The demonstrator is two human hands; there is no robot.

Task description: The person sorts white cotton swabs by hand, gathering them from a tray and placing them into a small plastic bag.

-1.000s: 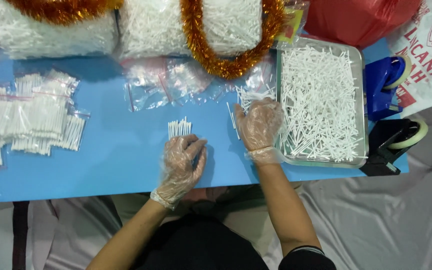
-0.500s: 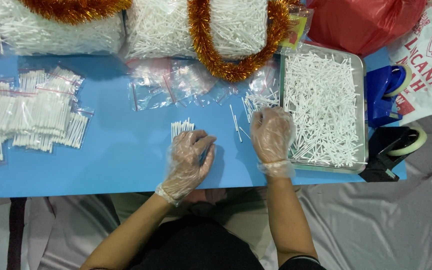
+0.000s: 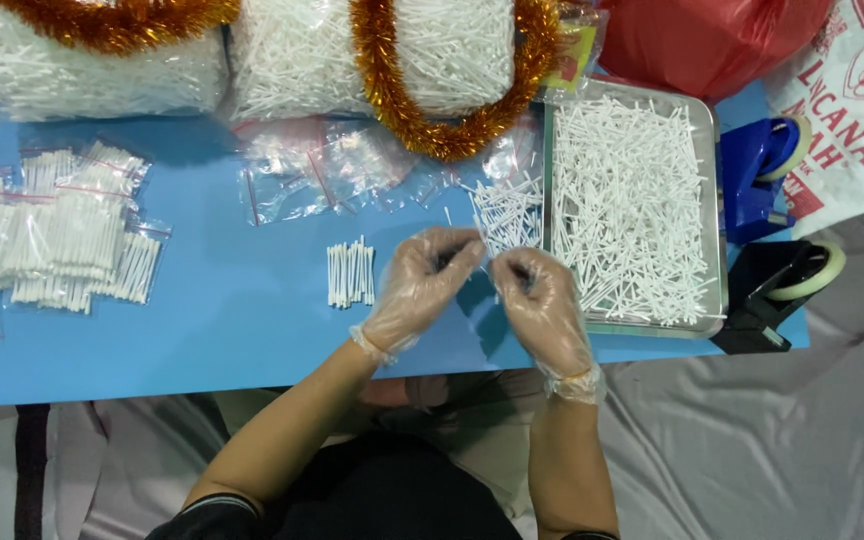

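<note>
Mostly unclear: gloved left hand (image 3: 420,285), right hand (image 3: 542,305) fingers pinched together above blue table (image 3: 232,330); contents indistinguishable.

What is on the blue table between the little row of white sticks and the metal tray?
The head view shows both gloved hands, left hand and right hand, plus a loose pile of sticks.

Both forearms reach up toward twelve o'clock, bare below clear plastic gloves. The left hand (image 3: 420,285) and right hand (image 3: 540,305) meet fingertip to fingertip, fingers curled and pinching.
</note>
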